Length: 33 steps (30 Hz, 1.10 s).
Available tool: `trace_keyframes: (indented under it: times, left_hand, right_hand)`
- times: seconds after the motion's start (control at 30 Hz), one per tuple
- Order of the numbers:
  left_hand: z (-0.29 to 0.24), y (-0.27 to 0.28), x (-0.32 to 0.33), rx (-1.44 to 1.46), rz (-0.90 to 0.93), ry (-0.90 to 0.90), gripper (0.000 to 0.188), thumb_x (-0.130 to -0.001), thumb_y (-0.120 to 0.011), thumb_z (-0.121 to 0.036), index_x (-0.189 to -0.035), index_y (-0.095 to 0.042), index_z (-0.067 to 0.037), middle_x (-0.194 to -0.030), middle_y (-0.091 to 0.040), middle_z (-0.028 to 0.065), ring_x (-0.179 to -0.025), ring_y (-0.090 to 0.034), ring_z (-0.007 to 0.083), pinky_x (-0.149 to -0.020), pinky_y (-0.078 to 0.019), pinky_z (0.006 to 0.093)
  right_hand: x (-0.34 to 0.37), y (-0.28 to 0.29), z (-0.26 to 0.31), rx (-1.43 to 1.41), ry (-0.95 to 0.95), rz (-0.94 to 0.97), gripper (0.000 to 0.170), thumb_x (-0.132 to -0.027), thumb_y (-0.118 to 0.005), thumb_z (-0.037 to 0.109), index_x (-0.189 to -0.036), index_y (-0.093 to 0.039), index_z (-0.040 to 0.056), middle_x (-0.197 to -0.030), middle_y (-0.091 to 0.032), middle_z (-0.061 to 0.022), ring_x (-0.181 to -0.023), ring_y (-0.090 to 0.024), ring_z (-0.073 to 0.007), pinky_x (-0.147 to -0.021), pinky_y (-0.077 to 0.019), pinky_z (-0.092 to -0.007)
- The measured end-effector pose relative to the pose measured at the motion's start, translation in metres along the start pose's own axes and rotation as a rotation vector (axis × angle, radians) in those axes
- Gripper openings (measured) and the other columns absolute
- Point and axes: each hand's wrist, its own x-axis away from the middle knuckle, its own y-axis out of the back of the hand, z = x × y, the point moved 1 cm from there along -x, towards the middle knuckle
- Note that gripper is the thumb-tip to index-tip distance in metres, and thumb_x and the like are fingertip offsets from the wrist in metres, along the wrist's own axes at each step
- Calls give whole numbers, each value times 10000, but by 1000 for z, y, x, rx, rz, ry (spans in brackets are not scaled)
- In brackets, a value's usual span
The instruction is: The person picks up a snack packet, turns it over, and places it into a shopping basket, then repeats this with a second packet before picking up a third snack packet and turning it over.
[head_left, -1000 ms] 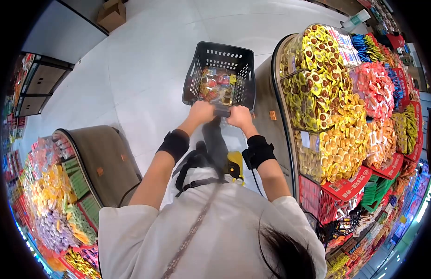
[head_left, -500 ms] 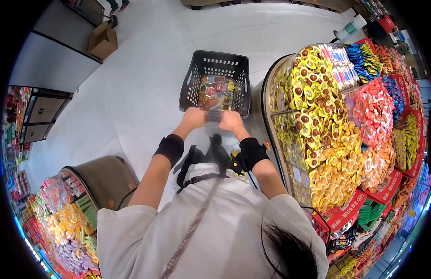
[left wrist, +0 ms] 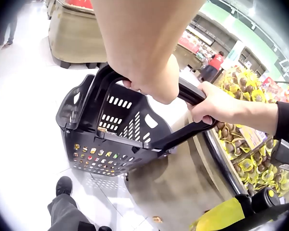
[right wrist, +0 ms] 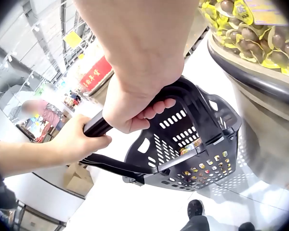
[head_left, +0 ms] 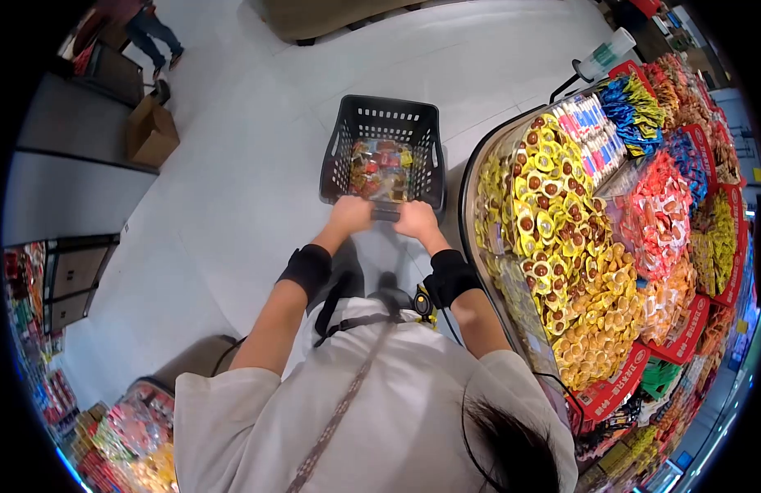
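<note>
Both hands grip the handle (head_left: 386, 212) of a black slotted basket (head_left: 423, 186), side by side with a short gap between them. The left hand (head_left: 352, 214) curls round the handle's left part, the right hand (head_left: 416, 219) round its right part. Colourful wrapped packets (head_left: 380, 167) lie in the bottom of the basket. In the left wrist view the left hand (left wrist: 154, 83) and right hand (left wrist: 214, 103) both wrap the black bar. From the right wrist view, fingers of the right hand (right wrist: 137, 108) curl under it, beside the left hand (right wrist: 77, 140).
A rounded counter heaped with wrapped sweets (head_left: 553, 189) stands close on the right. Another sweets display (head_left: 142, 427) is at lower left. Further off are a cardboard box (head_left: 152, 131), a person's legs (head_left: 154, 37) and a brown counter base (head_left: 315, 18). Pale floor (head_left: 249, 164) surrounds the basket.
The lower-left display has slid down and back in view, and the box has shifted left and down. More of the person and far counter shows. Both hands still grip the handle.
</note>
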Motion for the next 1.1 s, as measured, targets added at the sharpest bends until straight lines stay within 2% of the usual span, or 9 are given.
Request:
trace_keyframes:
  times: [0.33,0.37,0.4,0.6,0.63,0.83,0.87,0.97,1.1]
  left_hand:
    - [72,88,-74,-82,76,-204,234,-639,-618,-321,-740,-651,-113,-645,-615,132,-642,-611,303,-598,-486,403]
    - [77,95,-83,-85,186,-170,192,-630,-588,-239,-739,-656,-97,-727,-626,148,-713,-617,294,-652,-489,392]
    - [80,116,-66,-100,204,-164,193,-631,-589,-242,-734,-655,-94,-726,-626,148,-712,-617,294,-652,-489,393]
    - [97,133,-134,-101,186,-278,200,-640,-589,-258,-715,-647,-82,-726,-625,148,-709,-615,295,-645,-486,397]
    - [97,146,-125,-110,196,-272,201,-642,-588,-260,-712,-646,-81,-727,-626,147,-710,-614,295,-644,-486,397]
    - [93,170,-197,-158,208,-337,206,-646,-592,-270,-699,-641,-78,-703,-622,141,-691,-612,300,-632,-483,395]
    - [92,184,-190,-173,209,-323,208,-647,-593,-273,-698,-641,-77,-698,-621,140,-687,-611,301,-631,-482,396]
    - [97,174,-249,-186,182,-404,213,-637,-610,-292,-755,-652,-120,-660,-614,132,-653,-606,301,-604,-480,399]
    - [93,199,-300,-196,229,-370,196,-645,-616,-285,-755,-653,-127,-678,-617,132,-679,-608,301,-616,-482,395]
  right_hand:
    - [-78,58,38,-94,-209,-1,274,-576,-545,210,-789,-665,86,-792,-621,-184,-782,-598,-334,-723,-478,-409]
    - [-85,64,41,-116,-248,12,272,-577,-544,208,-788,-665,87,-801,-621,-185,-789,-598,-333,-726,-478,-408]
    - [-78,73,61,-152,-260,30,270,-577,-543,207,-787,-665,87,-811,-620,-185,-796,-597,-332,-728,-478,-406]
    - [-125,88,38,-164,-315,-66,254,-577,-536,194,-770,-659,83,-767,-616,-184,-774,-592,-338,-716,-475,-404]
    - [-119,95,49,-176,-306,-60,253,-576,-536,192,-768,-659,83,-762,-615,-183,-773,-591,-338,-715,-474,-405]
    - [-158,135,10,-199,-369,-87,252,-570,-535,184,-767,-658,86,-757,-616,-177,-768,-591,-338,-715,-474,-406]
    - [-155,146,18,-212,-357,-83,253,-570,-536,184,-769,-658,88,-759,-617,-176,-768,-592,-337,-717,-474,-405]
    - [-188,156,-18,-217,-387,-126,257,-569,-537,185,-775,-659,92,-769,-619,-174,-769,-595,-333,-723,-474,-403]
    - [-223,181,-45,-255,-423,-130,260,-576,-539,194,-785,-663,101,-788,-622,-172,-791,-595,-323,-742,-472,-394]
